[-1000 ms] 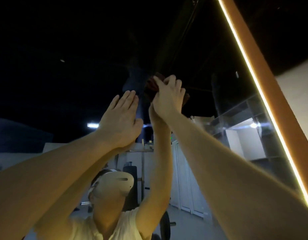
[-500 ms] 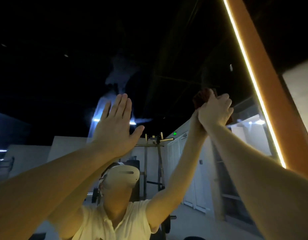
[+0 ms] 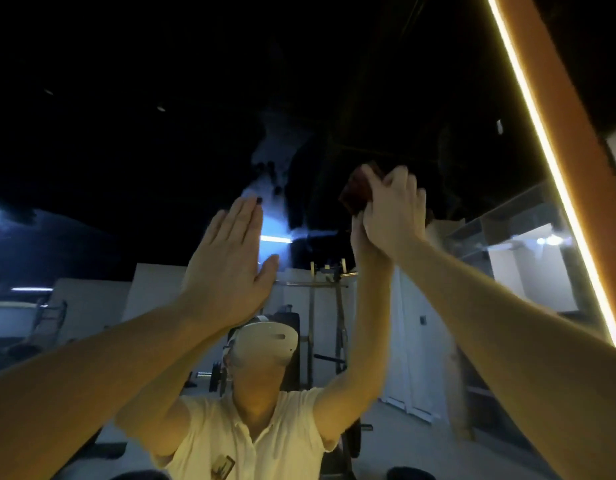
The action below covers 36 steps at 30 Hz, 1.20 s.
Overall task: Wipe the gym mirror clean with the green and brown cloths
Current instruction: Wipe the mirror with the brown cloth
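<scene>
Right hand [image 3: 393, 213]: fingers curled, gripping crumpled brown cloth [image 3: 355, 192], soft dark fabric, against mirror [image 3: 126, 126] toward its right edge. Left hand [image 3: 230, 261]: flat on glass, fingers straight, holding nothing. We see a hazy smear [image 3: 275, 174] above it. Glowing light strip [image 3: 542, 161] runs along the orange frame [image 3: 569, 126].

The large dark glass gym mirror [image 3: 126, 133] is standing directly in front of the person. The bare left hand [image 3: 227, 268] is lying flat against the glass on the left. The bare right hand [image 3: 393, 209] is sitting to its right and a little higher, holding the small crumpled brown cloth [image 3: 357, 190] against the glass. A thin glowing light strip [image 3: 550, 168] is running along the mirror's right edge, with an orange wooden frame board [image 3: 556, 98] lying just right of it.
</scene>
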Each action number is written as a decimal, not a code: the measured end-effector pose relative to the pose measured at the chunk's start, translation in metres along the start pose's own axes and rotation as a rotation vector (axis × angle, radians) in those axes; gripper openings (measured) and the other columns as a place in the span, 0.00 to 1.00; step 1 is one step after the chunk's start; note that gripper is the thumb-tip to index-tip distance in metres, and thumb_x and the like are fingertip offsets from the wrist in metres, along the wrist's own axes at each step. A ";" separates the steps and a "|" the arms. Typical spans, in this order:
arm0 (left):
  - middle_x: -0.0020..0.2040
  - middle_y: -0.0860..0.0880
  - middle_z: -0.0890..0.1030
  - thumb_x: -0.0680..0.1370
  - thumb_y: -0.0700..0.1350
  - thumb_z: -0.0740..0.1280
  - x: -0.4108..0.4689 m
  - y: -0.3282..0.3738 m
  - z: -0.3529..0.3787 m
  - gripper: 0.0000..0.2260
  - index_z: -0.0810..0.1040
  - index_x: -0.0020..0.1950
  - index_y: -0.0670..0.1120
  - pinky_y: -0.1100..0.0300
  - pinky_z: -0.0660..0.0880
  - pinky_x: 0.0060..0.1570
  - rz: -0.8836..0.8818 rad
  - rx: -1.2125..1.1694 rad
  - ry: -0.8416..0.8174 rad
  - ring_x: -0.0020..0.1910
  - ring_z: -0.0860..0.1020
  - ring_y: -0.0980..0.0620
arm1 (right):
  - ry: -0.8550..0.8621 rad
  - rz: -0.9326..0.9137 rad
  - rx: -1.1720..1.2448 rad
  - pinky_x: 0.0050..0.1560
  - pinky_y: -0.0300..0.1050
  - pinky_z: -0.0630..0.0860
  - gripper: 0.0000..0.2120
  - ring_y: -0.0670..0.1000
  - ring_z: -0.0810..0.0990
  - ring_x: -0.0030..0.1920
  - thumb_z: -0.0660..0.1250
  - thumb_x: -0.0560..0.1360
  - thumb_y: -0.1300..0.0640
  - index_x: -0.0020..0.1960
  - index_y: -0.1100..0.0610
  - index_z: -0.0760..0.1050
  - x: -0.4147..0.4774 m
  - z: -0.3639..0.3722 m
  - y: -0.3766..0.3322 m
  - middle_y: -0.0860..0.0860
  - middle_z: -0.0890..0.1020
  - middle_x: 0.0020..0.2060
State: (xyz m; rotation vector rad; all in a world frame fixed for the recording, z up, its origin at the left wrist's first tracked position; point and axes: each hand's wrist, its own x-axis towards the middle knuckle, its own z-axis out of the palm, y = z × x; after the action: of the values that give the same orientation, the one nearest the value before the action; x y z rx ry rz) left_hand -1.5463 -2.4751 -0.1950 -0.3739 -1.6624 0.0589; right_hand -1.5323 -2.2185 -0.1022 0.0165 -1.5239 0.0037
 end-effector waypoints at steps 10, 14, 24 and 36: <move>0.85 0.44 0.43 0.81 0.54 0.39 -0.006 -0.013 0.002 0.33 0.44 0.84 0.41 0.51 0.39 0.82 0.079 -0.069 -0.004 0.84 0.40 0.49 | -0.054 -0.386 0.225 0.57 0.51 0.76 0.39 0.52 0.71 0.55 0.78 0.67 0.47 0.75 0.46 0.67 -0.183 0.000 -0.079 0.51 0.72 0.55; 0.85 0.44 0.42 0.81 0.55 0.39 -0.007 -0.023 -0.007 0.33 0.43 0.84 0.42 0.55 0.35 0.80 0.140 -0.038 -0.063 0.83 0.39 0.50 | -0.129 -0.715 0.126 0.51 0.48 0.79 0.42 0.50 0.69 0.52 0.80 0.64 0.45 0.74 0.45 0.68 -0.210 -0.017 -0.050 0.50 0.73 0.51; 0.84 0.47 0.40 0.76 0.58 0.40 -0.001 -0.043 -0.028 0.38 0.42 0.84 0.44 0.57 0.35 0.79 0.259 -0.084 -0.199 0.83 0.38 0.52 | 0.070 0.060 0.007 0.68 0.57 0.65 0.27 0.62 0.67 0.70 0.64 0.79 0.55 0.78 0.50 0.67 0.081 0.007 -0.092 0.56 0.68 0.71; 0.65 0.40 0.80 0.79 0.50 0.58 -0.061 -0.054 -0.042 0.22 0.80 0.65 0.40 0.47 0.69 0.70 0.275 -0.012 -0.013 0.65 0.77 0.42 | -0.079 -0.657 0.208 0.55 0.57 0.80 0.39 0.55 0.71 0.56 0.80 0.66 0.49 0.72 0.53 0.68 -0.203 -0.008 -0.090 0.53 0.70 0.57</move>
State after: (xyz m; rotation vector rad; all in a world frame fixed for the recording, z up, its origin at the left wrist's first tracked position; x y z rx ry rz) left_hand -1.5114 -2.5509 -0.2338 -0.6108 -1.6154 0.2564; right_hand -1.5322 -2.3071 -0.3059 0.6874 -1.5304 -0.3656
